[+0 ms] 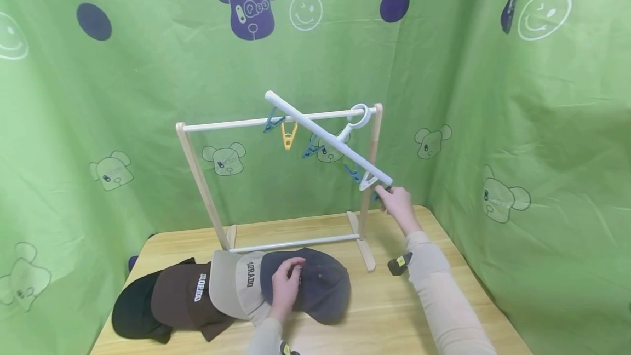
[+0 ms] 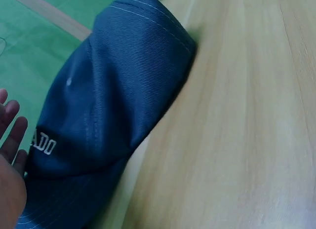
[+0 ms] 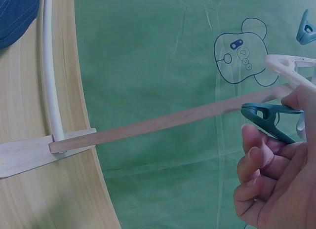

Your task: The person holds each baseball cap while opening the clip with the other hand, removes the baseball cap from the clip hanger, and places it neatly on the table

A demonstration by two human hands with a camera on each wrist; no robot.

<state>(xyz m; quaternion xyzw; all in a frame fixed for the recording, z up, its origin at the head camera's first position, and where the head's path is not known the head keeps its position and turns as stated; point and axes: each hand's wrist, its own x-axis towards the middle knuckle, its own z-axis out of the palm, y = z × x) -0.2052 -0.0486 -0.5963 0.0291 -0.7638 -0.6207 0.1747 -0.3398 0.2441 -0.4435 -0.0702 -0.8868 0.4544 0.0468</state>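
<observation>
A white bar hanger point(image 1: 327, 137) hooks over the rack's top rail and tilts, its right end low. Clothes pegs hang along it: several teal ones, a yellow peg point(image 1: 288, 137) and a white peg point(image 1: 368, 181). My right hand point(image 1: 398, 206) pinches the teal end peg point(image 3: 269, 121) between thumb and fingers. My left hand point(image 1: 287, 284) is over the front of a navy cap point(image 1: 322, 284), fingers loosely bent. In the left wrist view those fingers point(image 2: 15, 133) are beside the cap's lettering; whether they touch it I cannot tell.
Left of the navy cap, a beige cap point(image 1: 229, 284), a brown cap point(image 1: 172, 295) and a black cap point(image 1: 130, 305) overlap in a row on the wooden table point(image 1: 394, 311). Behind them stands the wooden rack point(image 1: 199, 185), with green curtains point(image 1: 148, 70) around.
</observation>
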